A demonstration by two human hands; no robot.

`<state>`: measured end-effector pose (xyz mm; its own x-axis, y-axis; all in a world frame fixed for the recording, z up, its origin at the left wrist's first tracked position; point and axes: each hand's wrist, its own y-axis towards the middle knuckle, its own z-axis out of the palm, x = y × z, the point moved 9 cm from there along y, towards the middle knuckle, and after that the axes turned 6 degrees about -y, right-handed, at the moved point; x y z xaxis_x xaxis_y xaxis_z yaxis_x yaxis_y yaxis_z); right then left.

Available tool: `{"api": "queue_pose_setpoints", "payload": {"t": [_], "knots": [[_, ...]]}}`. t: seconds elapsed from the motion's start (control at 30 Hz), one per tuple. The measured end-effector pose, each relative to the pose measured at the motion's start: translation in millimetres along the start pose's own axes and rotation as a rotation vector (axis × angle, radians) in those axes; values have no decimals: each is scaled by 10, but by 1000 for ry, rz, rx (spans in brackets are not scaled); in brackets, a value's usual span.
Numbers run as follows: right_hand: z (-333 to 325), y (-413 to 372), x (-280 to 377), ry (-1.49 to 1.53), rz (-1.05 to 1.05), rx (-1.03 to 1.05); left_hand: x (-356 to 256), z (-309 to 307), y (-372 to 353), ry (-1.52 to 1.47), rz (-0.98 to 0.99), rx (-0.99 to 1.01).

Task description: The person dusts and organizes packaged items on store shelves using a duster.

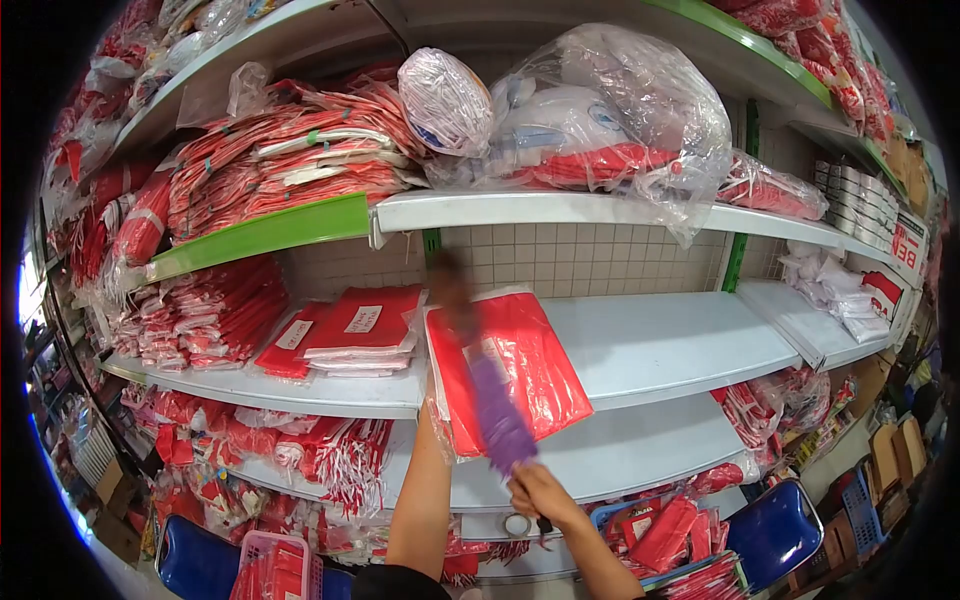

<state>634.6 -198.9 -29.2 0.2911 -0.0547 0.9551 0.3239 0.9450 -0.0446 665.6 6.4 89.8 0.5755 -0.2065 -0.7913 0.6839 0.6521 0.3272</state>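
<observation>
A purple duster (495,405) with a motion-blurred brown head is in my right hand (540,495), fingers closed round its dark handle end. It slants up and left across the front of a flat red packet (540,370) in clear plastic. My left forearm (420,490) reaches up behind that packet's left side, and the packet appears propped up at the shelf edge by my left hand, whose fingers are hidden behind it. Just to the left, a stack of labelled red packets (365,325) lies on the middle shelf (660,335).
Piled red packets (290,150) and a large clear bag (620,120) sit on the upper shelf. Several silver rolls (858,205) stand at right. Below are a pink basket (275,565), blue chairs (775,535) and a blue basket (600,515) of red packets.
</observation>
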Motion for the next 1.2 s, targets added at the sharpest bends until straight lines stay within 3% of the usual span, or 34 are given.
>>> {"api": "queue_pose_setpoints", "payload": {"t": [0.1, 0.23, 0.27, 0.37, 0.4, 0.53, 0.63, 0.77, 0.9, 1.0, 1.13, 1.2], "knots": [[-42, -116, -75, -77, -25, 85, 13, -3, -7, 5, -3, 2], [-344, -373, -89, 145, -184, -382, 34, -14, -23, 3, -5, 2], [-440, -371, -259, 20, -248, -420, 39, -7, -30, 1, -6, 2], [-167, -527, -422, -12, -36, -33, 78, -10, -52, -2, -10, 2], [-179, -576, -445, -89, -32, -28, 81, -18, -63, 0, -11, 4], [-504, -698, -324, 42, -133, -380, 81, -36, -92, 4, -14, 0], [-464, -731, -268, 48, -173, -465, 110, -40, -134, 1, -16, -4], [-160, -745, -201, -127, -3, -81, 151, -48, -190, 1, -23, -4], [-507, -611, 107, 5, -72, -328, 123, -36, -211, 7, -20, -2], [-427, -476, 338, -108, -124, -374, 124, -29, -239, 8, -21, -4], [-304, -369, 512, -129, 21, -60, 105, -9, -226, 7, -19, -6], [-490, -343, 511, -82, -73, -284, 74, 6, -201, 14, -14, -4]]}}
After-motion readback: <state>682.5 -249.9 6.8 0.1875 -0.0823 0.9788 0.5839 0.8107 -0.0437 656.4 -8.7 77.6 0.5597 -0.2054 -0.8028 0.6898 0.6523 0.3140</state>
